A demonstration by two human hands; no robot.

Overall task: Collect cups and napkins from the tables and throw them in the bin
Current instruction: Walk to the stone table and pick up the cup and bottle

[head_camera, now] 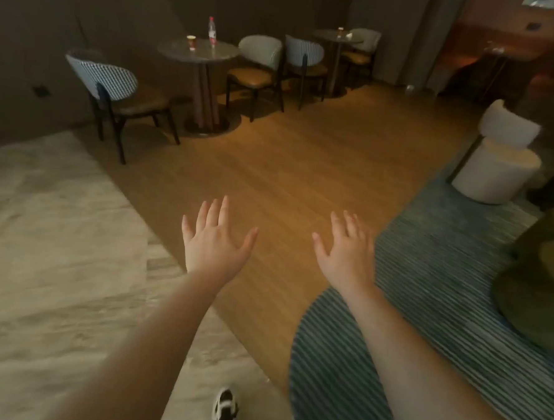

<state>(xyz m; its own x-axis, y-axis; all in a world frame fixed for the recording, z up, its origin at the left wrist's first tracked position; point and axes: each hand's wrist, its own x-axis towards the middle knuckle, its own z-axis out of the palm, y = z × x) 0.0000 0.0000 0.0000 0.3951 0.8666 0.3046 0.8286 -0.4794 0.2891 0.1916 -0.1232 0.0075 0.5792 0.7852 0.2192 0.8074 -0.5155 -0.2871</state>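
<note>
My left hand [213, 241] and my right hand [347, 251] are stretched out in front of me, palms down, fingers spread, holding nothing. Far ahead on the left stands a round table [220, 55] with a small paper cup [191, 41] and a clear water bottle with a red cap [212, 32] on it. A second round table [328, 34] further back carries another small cup [340, 29] and something white and crumpled, perhaps a napkin [349, 35]. Both tables are well beyond arm's reach. No bin is in view.
Chairs with patterned backs [105, 79] [261, 53] [303, 52] surround the tables. A white upholstered chair [499, 152] sits at the right on a striped blue rug [443, 285]. A green seat [540, 284] is at the far right edge. Wooden floor lies between me and the tables.
</note>
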